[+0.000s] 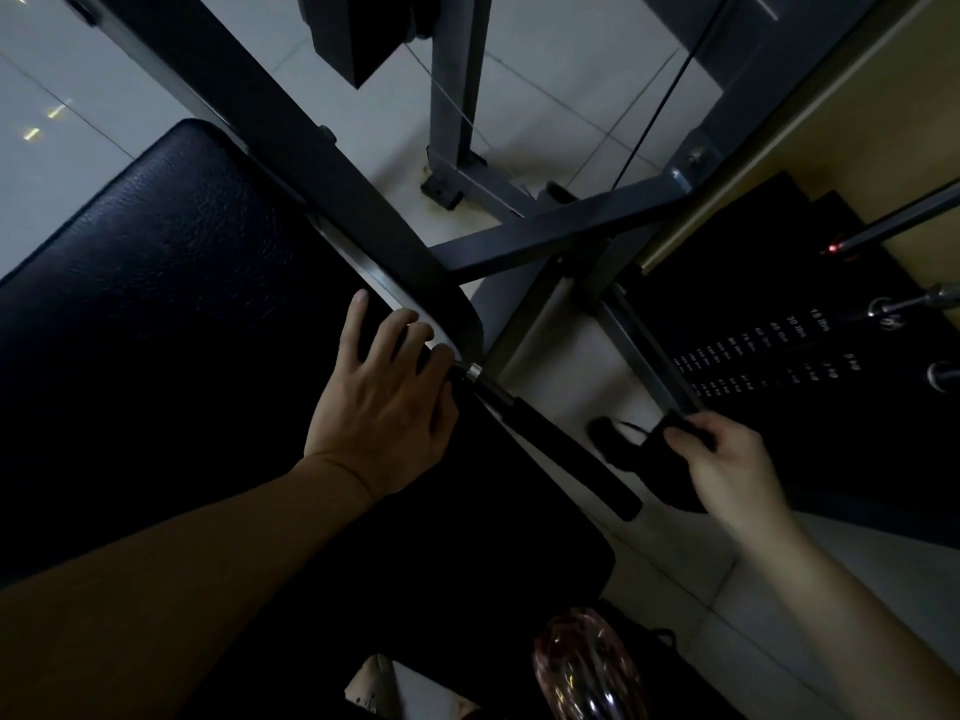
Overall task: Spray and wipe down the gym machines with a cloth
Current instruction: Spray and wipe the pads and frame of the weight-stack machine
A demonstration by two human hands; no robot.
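Work seems mid-course, though the dim light shows no wet streaks or shine to tell which surfaces are done. The left hand (384,402) lies spread and relaxed at the corner of the black padded seat (156,283), fingertips by the chrome collar (474,371) of a foam-sleeved handle (550,444). The right hand (727,465), at lower right, is curled round a bunched dark cloth (670,459), held off the machine. I would guess the handle comes next, then the grey steel frame (363,168) and weight stack (779,356). The seat is grained vinyl, the frame square, matte tube. A clear reddish bottle (587,667), perhaps the sprayer, sits bottom centre.
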